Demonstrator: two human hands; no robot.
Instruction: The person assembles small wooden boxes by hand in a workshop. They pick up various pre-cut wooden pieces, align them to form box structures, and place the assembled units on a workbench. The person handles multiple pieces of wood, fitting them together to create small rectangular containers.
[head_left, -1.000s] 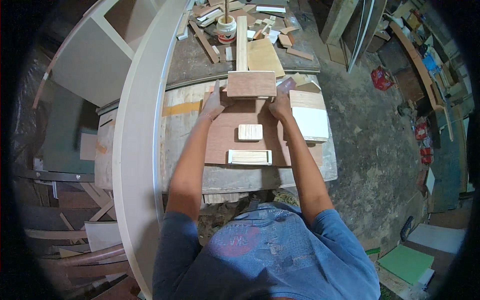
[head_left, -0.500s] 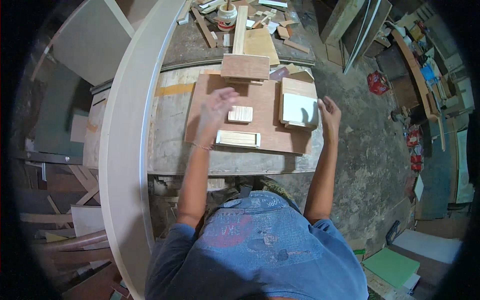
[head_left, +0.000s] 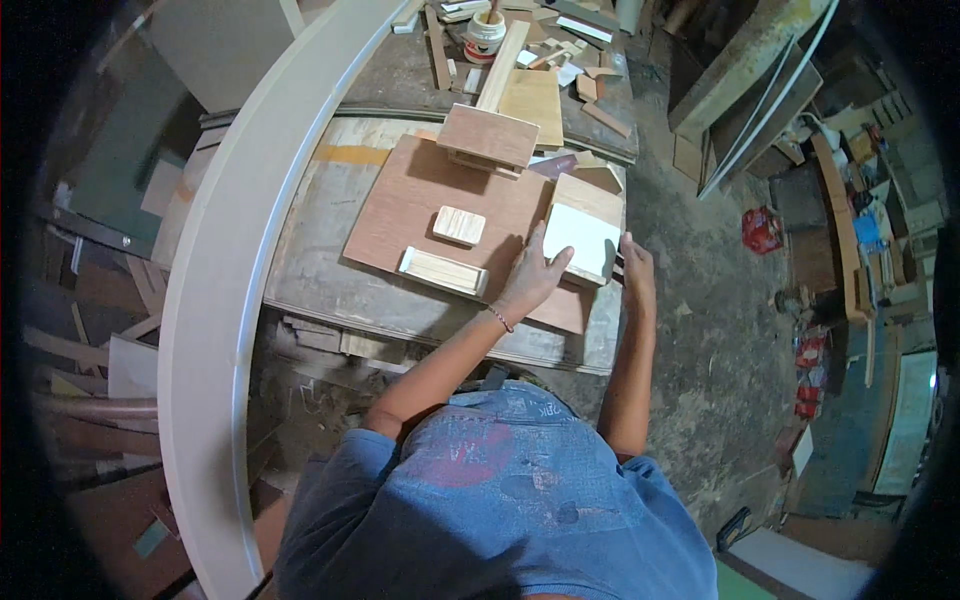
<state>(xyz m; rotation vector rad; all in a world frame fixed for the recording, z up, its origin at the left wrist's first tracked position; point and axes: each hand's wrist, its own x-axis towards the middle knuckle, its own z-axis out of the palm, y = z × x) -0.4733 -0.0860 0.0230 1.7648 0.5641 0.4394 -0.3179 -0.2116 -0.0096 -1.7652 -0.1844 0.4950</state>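
A low wooden piece with a white panel (head_left: 580, 240) on its top rests at the right of a brown plywood board (head_left: 385, 215). My left hand (head_left: 535, 275) grips its left side, fingers along the edge and thumb over the near corner. At its right edge my right hand (head_left: 638, 275) has the fingers closed against the side, partly hidden. Also on the board are a small pale wood block (head_left: 459, 226) with rounded corners, a shallow wooden tray-like piece (head_left: 443, 271) with white ends near the front, and a raised brown wooden platform (head_left: 488, 135) at the back.
The board lies on a worn workbench (head_left: 315, 235). Behind it stand a white glue tub (head_left: 485, 38) with a brush and several wood offcuts (head_left: 605, 118). A long white-edged panel (head_left: 205, 300) runs along my left. Concrete floor (head_left: 700, 330) lies to the right.
My left hand has come across from above the small block to the left side of the white-topped piece. My right hand has moved slightly nearer me along its right edge. The view has turned.
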